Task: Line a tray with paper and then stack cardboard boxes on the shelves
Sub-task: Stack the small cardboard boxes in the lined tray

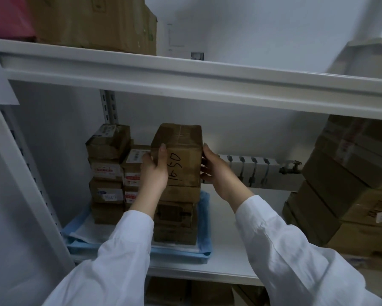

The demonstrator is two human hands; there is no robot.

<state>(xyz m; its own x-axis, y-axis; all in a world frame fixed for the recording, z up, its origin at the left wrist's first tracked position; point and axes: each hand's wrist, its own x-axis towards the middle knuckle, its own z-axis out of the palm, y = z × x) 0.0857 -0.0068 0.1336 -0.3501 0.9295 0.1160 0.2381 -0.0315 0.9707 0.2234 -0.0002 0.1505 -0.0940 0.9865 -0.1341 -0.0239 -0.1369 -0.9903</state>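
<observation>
Since the blue plastic tray (179, 253) already has its white paper lining (86, 230) and several piles, the stacking step looks to be in hand. The brown cardboard box with black handwriting (179, 140) tops the near pile in the tray and is clasped from both sides. The left hand (154, 171) wraps the box's left edge, thumb on the near face. The right hand (218, 173) presses its fingers to the right face, thumb at the top corner. Next, I judge, the box wants squaring over the one beneath before either hand lets go, since the pile is tall and narrow. The tray rests at the left of a white metal shelf (240, 250). Labelled brown boxes (107, 168) stand at the tray's far left, large cardboard cartons (351, 184) lean at the right, and a white wall (274, 29) lies behind.
</observation>
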